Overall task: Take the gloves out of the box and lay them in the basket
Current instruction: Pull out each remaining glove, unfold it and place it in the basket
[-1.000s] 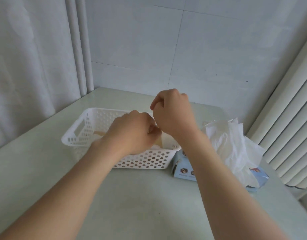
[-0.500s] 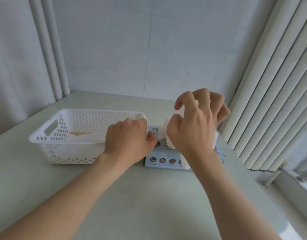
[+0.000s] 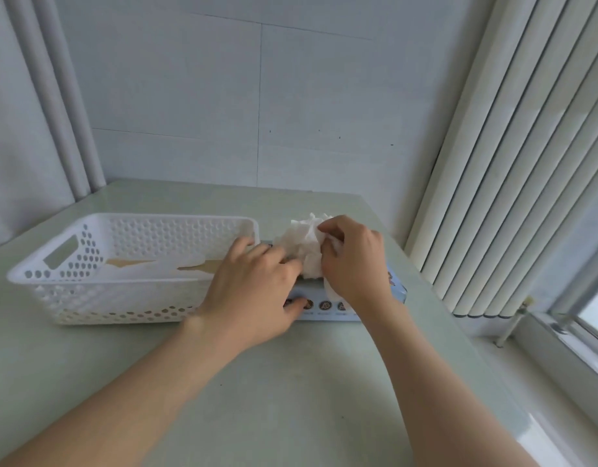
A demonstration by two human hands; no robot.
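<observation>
A light blue glove box (image 3: 327,306) lies on the table just right of a white perforated basket (image 3: 98,288). A bunch of thin white gloves (image 3: 302,249) sticks up out of the box's top. My right hand (image 3: 353,261) grips this bunch from the right, fingers curled into it. My left hand (image 3: 253,288) lies on the box's left end, thumb against its front face and fingers on top beside the gloves. A flat white glove (image 3: 145,269) lies inside the basket on its bottom.
The pale green table (image 3: 290,399) stands in a corner, with a tiled wall behind. White vertical pipes (image 3: 513,183) and a window sill (image 3: 560,345) run along the right, and a curtain (image 3: 27,123) hangs at the left.
Both hands moved from over the basket to the box. The right hand, spread above the box half a second ago, has come down and closed on the gloves; the left now rests on the box.
</observation>
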